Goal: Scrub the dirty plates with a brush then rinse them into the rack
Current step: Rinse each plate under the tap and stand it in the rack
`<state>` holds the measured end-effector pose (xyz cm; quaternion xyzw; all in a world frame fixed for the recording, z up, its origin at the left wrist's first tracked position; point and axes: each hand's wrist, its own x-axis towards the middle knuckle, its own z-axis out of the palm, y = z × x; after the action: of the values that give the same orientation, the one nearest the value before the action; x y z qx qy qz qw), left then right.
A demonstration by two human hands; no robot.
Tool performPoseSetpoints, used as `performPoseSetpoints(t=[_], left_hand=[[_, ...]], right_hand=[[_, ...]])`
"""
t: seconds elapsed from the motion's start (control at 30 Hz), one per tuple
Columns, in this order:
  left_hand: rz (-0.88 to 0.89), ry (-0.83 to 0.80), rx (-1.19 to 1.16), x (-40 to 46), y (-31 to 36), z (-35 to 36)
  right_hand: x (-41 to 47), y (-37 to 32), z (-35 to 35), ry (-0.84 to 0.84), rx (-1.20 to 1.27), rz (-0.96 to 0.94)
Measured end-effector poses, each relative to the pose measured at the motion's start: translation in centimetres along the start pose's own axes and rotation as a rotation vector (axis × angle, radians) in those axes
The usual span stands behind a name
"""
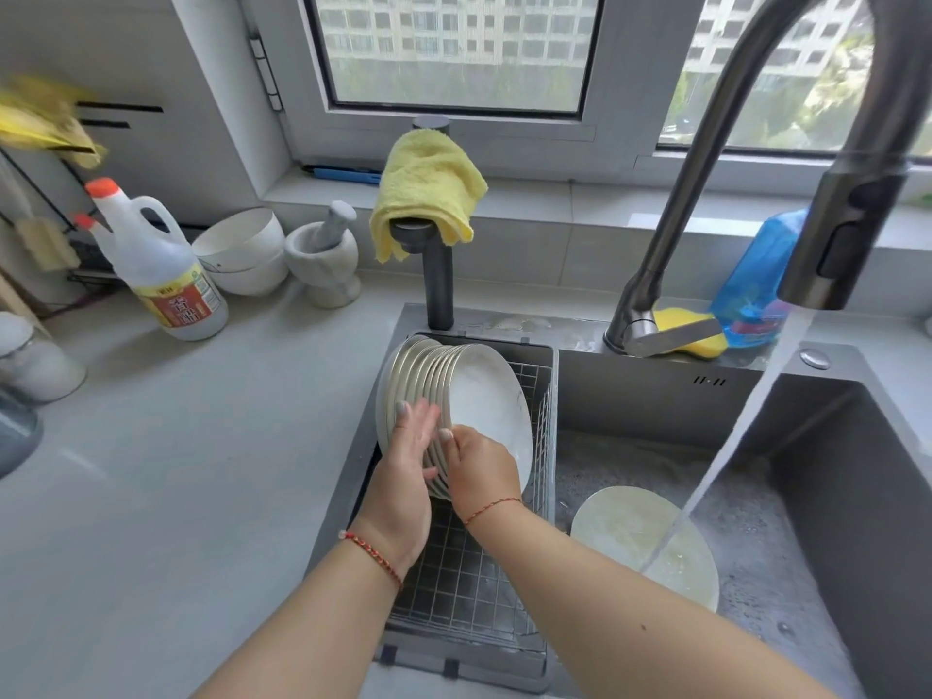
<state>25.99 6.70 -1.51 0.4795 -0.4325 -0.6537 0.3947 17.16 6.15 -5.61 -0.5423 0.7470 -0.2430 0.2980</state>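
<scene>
Mid-frame, both hands work the upright plates (484, 396) in the rack (469, 582): left grip (406, 461) flat-fingered against them, right grip (481, 469) curled round the front rim.

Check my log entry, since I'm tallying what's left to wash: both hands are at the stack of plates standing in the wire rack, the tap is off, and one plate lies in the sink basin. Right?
Not quite: the tap is running, its water landing on the plate in the sink basin, as the head view shows. Both the left hand and right hand are at the stack of plates in the wire rack.
</scene>
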Motion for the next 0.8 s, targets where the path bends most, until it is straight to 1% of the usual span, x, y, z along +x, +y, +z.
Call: performPoseSetpoints(t=[0.07,0.13,0.23,0.3,0.37,0.43,0.5,0.63,0.7,0.77,0.8], left_hand=[[0.019,0.021,-0.01,-0.1,-0.1,0.3],[0.076,0.053,-0.004,-0.3,-0.2,0.9],[0.152,0.053,0.003,-1.1,-0.3,2.9],[0.145,-0.003,-0.011,-1.8,-0.6,4.6],[0.088,-0.067,-0.018,-2.2,-1.3,6.5],[-0.017,-0.12,-0.01,-2.2,-2.3,8.2],[-0.151,-0.156,0.025,-2.1,-3.7,10.0],[-0.387,-0.158,0.113,-2.0,-5.9,12.6],[-0.458,-0.141,0.137,-1.9,-6.9,13.2],[-0.508,-0.133,0.156,-1.7,-7.8,13.8],[-0.535,-0.124,0.154,-1.7,-8.1,14.0]], right_hand=[[-0.4,-0.1,-0.7,-0.042,0.067,-0.009],[-1.4,0.1,-1.8,-0.046,0.129,-0.051],[-3.9,1.6,-4.2,0.035,0.167,-0.084],[-6.0,3.4,-6.2,0.115,0.171,-0.113],[-8.0,5.9,-7.9,0.167,0.157,-0.104],[-9.5,9.0,-9.3,0.16,0.129,-0.002],[-10.3,12.4,-10.5,0.121,0.067,0.162],[-9.3,19.4,-12.2,-0.077,-0.151,0.515],[-8.0,22.7,-12.5,-0.157,-0.198,0.658],[-7.0,25.5,-12.6,-0.212,-0.195,0.798],[-6.7,26.5,-12.5,-0.246,-0.198,0.827]])
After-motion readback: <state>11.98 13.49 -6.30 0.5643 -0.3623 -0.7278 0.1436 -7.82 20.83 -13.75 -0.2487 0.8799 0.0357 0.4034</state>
